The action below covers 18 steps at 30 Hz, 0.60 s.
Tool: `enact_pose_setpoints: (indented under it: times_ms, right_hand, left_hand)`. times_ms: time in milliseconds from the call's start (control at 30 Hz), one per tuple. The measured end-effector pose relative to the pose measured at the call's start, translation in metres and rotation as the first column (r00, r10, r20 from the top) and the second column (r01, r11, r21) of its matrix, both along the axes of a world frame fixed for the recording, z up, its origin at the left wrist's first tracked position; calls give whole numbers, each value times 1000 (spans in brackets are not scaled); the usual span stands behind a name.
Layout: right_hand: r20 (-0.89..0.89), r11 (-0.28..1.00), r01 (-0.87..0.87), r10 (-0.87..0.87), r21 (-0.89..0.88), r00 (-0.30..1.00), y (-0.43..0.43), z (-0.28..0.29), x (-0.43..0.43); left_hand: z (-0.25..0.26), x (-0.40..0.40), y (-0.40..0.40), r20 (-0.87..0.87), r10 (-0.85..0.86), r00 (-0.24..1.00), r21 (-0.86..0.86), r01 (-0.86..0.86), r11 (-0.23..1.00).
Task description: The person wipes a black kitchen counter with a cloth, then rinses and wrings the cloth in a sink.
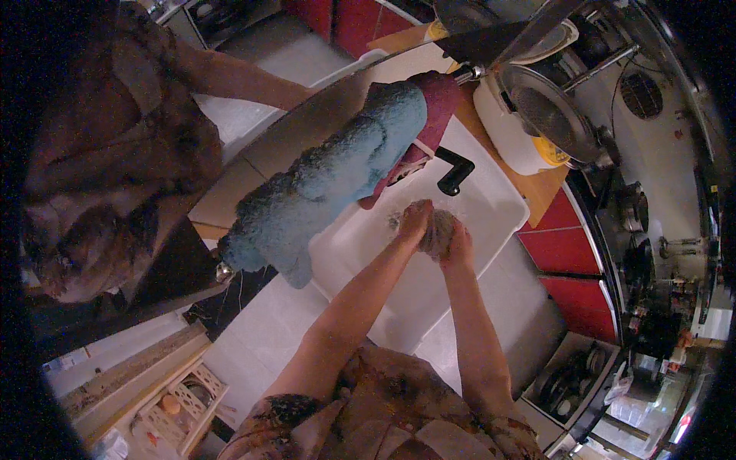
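Both my hands are over a white washbasin, holding a greyish, wet-looking cloth or sponge (437,233) between them. My left hand (416,221) grips its left side. My right hand (457,241) closes on its right side; what exactly the thing is cannot be told. The basin (506,224) has a black faucet (457,171) at its far side, just beyond my hands. A fluffy blue towel (339,172) and a dark red cloth (434,118) hang from a metal rail, left of and beyond the basin.
A mirror (241,141) behind the rail reflects a person and an arm. A white container with a yellow label (506,132) stands on a wooden surface (532,198), beside round pans (543,109). Red drawers (560,247) are at right. A cream basket (184,408) lies at lower left.
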State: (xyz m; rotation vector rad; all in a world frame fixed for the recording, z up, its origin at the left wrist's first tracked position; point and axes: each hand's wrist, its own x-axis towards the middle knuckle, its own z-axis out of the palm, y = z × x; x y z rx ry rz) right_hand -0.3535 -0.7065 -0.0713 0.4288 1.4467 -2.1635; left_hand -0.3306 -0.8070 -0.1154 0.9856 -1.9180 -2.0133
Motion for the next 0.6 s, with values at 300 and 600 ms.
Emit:
enact_pose_setpoints:
  times_ms: [300,600]
  right_hand:
    - [67,927,-186,219,-325,973,33,-27,-41]
    - [7,976,-99,103,-194,995,2,-35,-13]
  left_hand:
    - [55,34,83,-335,-118,935,-550,-92,830]
    - [-10,-5,-16,-26,-117,993,-40,116,992]
